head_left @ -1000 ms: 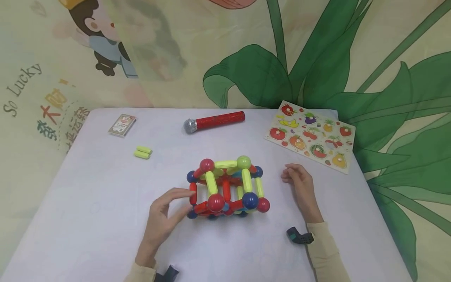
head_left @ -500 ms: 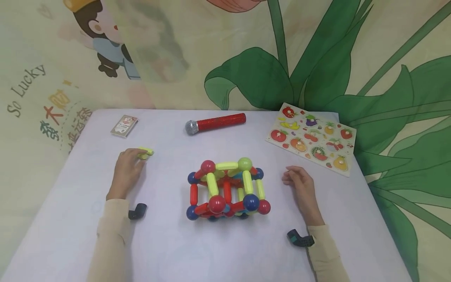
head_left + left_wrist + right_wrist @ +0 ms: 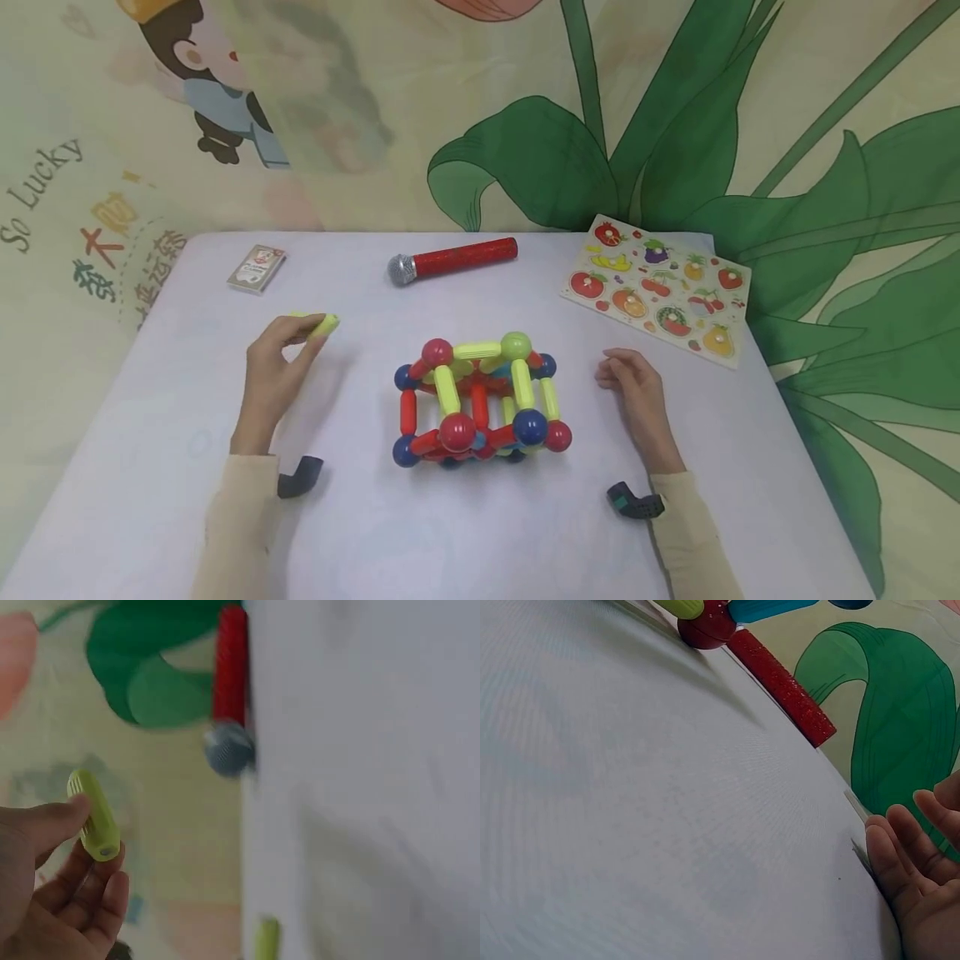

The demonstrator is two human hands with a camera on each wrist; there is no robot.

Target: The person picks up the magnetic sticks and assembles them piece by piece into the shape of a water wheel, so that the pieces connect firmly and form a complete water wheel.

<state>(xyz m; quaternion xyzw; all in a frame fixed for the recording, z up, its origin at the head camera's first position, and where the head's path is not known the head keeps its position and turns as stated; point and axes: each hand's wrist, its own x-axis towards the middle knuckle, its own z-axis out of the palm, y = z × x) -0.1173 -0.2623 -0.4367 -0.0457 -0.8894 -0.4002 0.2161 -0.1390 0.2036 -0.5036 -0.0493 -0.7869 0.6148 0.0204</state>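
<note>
Now the left hand (image 3: 272, 377) pinches a short lime-green plastic rod (image 3: 324, 324) above the white surface (image 3: 150, 467), apart from the ball-and-rod frame (image 3: 480, 400) it likely joins next, while the right hand (image 3: 632, 393) rests loosely curled, holding nothing

Head view: even, soft, diffuse light and moderate brightness, no glare on the table (image 3: 150, 467); faint short shadows lie right of the left hand (image 3: 273, 379) and under the toy frame (image 3: 480, 400), with slight softness toward the frame corners. Left wrist view: dim and strongly blurred, the microphone (image 3: 229, 697) at upper centre smeared, the stick (image 3: 94, 816) at lower left the sharpest thing. Right wrist view: brighter, table grey-white with a broad soft shadow at centre, near surface out of focus, fingers (image 3: 900, 847) at lower right fairly sharp.
</note>
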